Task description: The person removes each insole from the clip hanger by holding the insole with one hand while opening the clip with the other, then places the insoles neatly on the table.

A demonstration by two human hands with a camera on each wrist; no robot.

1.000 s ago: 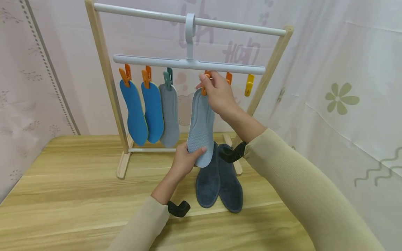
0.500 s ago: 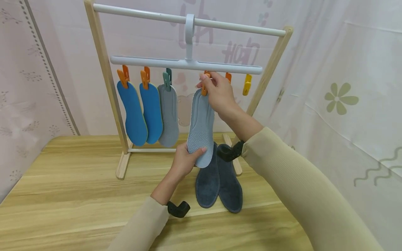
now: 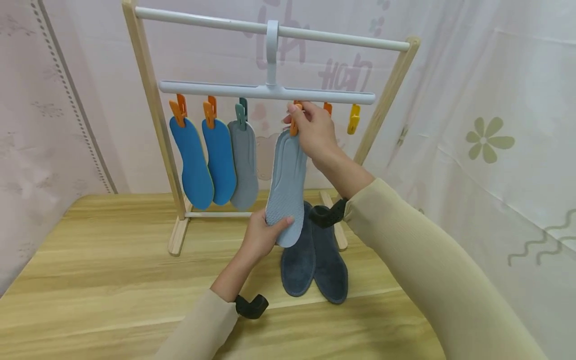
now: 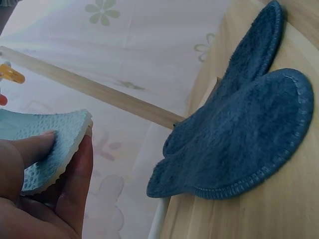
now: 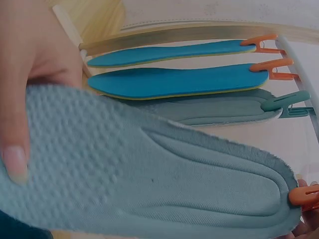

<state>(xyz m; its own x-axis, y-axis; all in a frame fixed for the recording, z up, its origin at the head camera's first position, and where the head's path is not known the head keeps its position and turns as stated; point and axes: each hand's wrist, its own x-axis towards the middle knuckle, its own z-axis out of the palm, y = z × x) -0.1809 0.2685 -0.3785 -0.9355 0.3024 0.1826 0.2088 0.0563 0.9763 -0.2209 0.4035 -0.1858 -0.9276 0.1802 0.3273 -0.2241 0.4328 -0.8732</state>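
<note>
A light grey insole (image 3: 286, 185) with a dimpled end hangs tilted under the hanger. My left hand (image 3: 261, 234) holds its lower end, thumb on the dimpled face and fingers behind. At the top, my right hand (image 3: 317, 129) pinches an orange clip (image 3: 294, 120) between thumb and fingers. In the right wrist view that clip (image 5: 304, 195) overlaps the insole's end; whether it bites is unclear. Left of it hang two blue insoles (image 3: 196, 165) on orange clips and a grey insole (image 3: 244, 167) on a green clip (image 3: 241, 114).
The white hanger (image 3: 216, 90) hooks over the rod of a wooden rack (image 3: 153, 100). An orange clip (image 3: 328, 107) and a yellow clip (image 3: 353, 120) hang at the right. Two dark fuzzy insoles (image 3: 330, 270) lie on the wooden table (image 3: 112, 280) below the hands.
My left hand and the insole's lower end have shifted slightly down and left. The insole's top edge sits a little lower too. My right hand stays on the clip; the hanger has swayed slightly left.
</note>
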